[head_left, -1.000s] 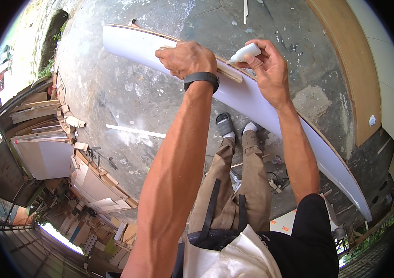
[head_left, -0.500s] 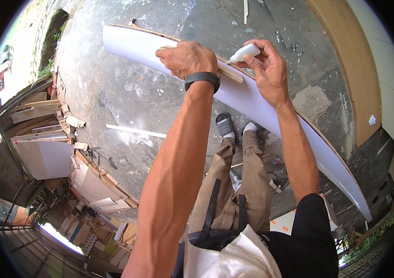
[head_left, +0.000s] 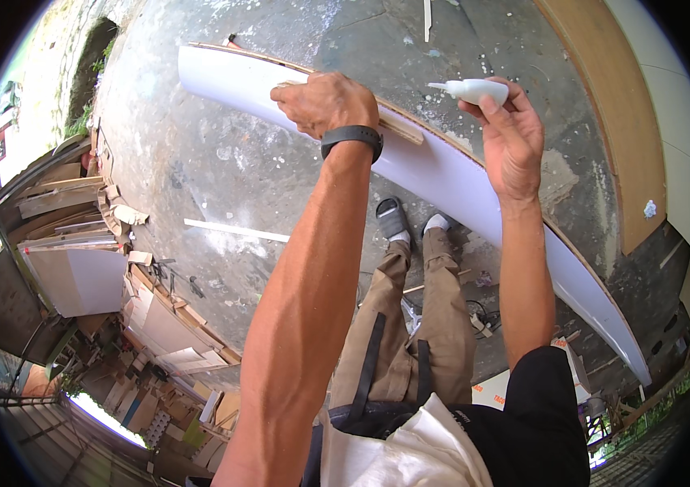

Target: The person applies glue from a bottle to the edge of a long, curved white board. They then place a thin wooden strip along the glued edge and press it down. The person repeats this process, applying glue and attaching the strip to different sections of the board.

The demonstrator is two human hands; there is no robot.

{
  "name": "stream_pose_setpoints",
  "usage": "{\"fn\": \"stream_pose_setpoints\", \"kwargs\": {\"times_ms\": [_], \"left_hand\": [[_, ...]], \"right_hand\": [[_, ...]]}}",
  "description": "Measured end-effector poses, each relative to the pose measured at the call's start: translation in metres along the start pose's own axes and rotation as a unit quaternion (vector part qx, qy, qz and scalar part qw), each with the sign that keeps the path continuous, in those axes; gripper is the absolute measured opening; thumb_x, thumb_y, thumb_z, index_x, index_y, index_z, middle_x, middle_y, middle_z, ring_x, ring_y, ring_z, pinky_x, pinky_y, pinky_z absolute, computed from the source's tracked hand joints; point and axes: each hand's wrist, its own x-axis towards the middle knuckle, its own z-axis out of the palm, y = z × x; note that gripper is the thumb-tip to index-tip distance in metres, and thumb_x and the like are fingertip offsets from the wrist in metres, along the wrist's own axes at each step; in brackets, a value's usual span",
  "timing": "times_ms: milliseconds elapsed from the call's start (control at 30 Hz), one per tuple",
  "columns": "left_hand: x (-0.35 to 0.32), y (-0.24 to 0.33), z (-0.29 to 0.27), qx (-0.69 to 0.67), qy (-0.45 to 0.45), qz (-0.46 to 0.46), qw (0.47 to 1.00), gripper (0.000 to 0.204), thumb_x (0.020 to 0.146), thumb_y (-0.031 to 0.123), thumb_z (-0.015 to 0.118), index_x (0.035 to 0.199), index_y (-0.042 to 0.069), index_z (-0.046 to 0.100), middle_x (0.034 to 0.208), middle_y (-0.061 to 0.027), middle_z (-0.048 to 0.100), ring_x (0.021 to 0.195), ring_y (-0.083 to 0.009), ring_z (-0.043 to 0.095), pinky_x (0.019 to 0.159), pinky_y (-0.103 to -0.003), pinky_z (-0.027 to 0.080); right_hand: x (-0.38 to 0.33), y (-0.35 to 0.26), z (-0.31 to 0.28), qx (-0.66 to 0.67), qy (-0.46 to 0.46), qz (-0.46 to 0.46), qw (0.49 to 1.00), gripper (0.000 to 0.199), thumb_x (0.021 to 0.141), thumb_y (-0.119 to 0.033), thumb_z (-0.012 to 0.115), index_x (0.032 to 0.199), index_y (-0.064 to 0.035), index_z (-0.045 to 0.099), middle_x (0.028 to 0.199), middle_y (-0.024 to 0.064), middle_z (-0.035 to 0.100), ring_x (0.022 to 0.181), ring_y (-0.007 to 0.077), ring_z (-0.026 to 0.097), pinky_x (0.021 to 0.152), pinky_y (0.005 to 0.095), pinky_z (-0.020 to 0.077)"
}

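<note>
A long white panel (head_left: 450,180) with a brown edge runs slantwise in front of me, from upper left to lower right. Along its upper edge lies a short wooden strip (head_left: 401,130). My left hand (head_left: 327,103) is closed over the strip and the panel's edge, with the fingers curled down on the white face. Higher up and to the right, my right hand (head_left: 513,140) grips a small white squeeze bottle (head_left: 479,89). Its thin nozzle points left, held apart from the panel and the strip.
A brown board (head_left: 604,105) stretches along the right side. Wooden offcuts and panels (head_left: 77,276) are piled at left, with tools (head_left: 173,276) nearby. A thin white strip (head_left: 235,230) lies on the stained concrete floor, and a cable (head_left: 487,312) beside my feet.
My right hand has drawn the squeeze bottle up and to the right, away from the panel's edge beside the strip. My left hand has stayed almost still.
</note>
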Motion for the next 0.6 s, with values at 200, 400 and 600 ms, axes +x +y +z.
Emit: {"fn": "stream_pose_setpoints", "kwargs": {"times_ms": [200,400,600], "left_hand": [[-0.004,0.003,-0.001,0.006,-0.006,-0.004,1.0,0.032,0.101,0.013,0.052,0.124,-0.009,0.046,0.122,-0.0305,0.06,0.115,-0.047,0.064,0.106,-0.052,0.049],[0.001,0.002,0.0,0.008,0.002,-0.009,1.0,0.032,0.1,0.012,0.052,0.123,-0.01,0.047,0.125,-0.0302,0.059,0.117,-0.0475,0.063,0.107,-0.053,0.049],[-0.006,0.004,0.002,0.022,-0.006,-0.012,1.0,0.031,0.1,0.012,0.049,0.123,-0.01,0.047,0.123,-0.0307,0.059,0.116,-0.0465,0.063,0.105,-0.053,0.051]], "right_hand": [[-0.049,-0.04,-0.071,0.093,0.056,-0.006,0.994,0.028,0.093,0.003,0.069,0.12,0.0023,0.063,0.122,0.0187,0.069,0.117,0.0284,0.068,0.106,0.0424,0.0536],[-0.102,-0.075,-0.129,-0.189,0.217,-0.086,0.954,0.031,0.1,-0.005,0.067,0.126,0.0067,0.056,0.128,0.0246,0.066,0.124,0.0326,0.065,0.11,0.0437,0.0521],[-0.141,-0.083,-0.187,-0.497,0.337,-0.112,0.792,0.037,0.107,-0.02,0.062,0.129,0.0075,0.051,0.118,0.0239,0.072,0.118,0.0304,0.069,0.106,0.0375,0.0508]]}}
